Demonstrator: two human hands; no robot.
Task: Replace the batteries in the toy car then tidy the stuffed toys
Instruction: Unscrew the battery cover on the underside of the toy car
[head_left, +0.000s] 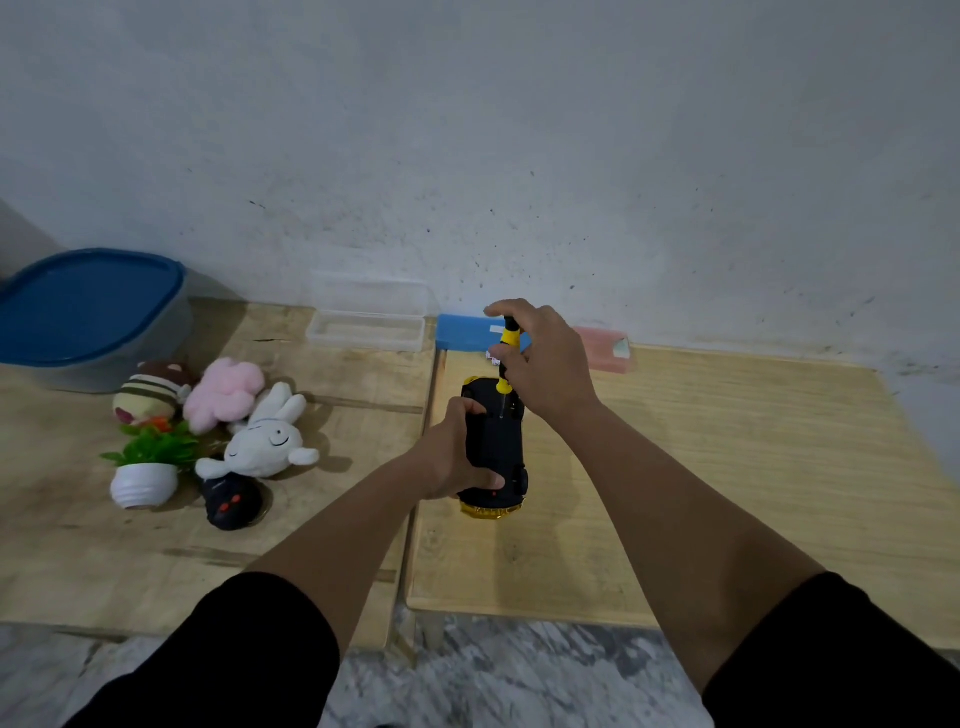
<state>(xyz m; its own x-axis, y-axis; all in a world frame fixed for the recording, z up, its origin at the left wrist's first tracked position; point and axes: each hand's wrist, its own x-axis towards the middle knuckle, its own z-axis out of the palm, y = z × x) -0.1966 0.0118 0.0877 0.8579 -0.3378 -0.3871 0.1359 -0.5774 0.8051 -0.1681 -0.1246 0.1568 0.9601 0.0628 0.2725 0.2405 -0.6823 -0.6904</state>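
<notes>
1. A rounded translucent plastic tub with a blue lid (88, 312) sits at the far left of the pale wooden worktop (727, 467), against the wall.
2. In front of it lies a heap of soft plush toys: a striped brown-and-cream stuffed toy (150, 392), a fluffy pink stuffed toy (226, 389), a smooth white stuffed rabbit (267, 441) and a small black stuffed toy with red marks (231, 504).
3. A small green plastic plant in a ribbed white pot (145, 470) stands just beside the rabbit, left of it.
4. A clear rectangular plastic box (366, 325) with its lid open rests near the wall.
5. The left hand (457, 449) has its grip curled round the side of the black-and-yellow plastic toy car (496, 447), which lies underside up on the worktop, near the seam between two boards.
6. The right hand (540, 358) is directly above the car, pinching the slim yellow-and-black screwdriver (506, 364) upright, with its thin metal tip on the car's underside.
7. Behind the right hand, a blue rectangular block (462, 335) and a pink rectangular block (602, 351) lie along the wall.
</notes>
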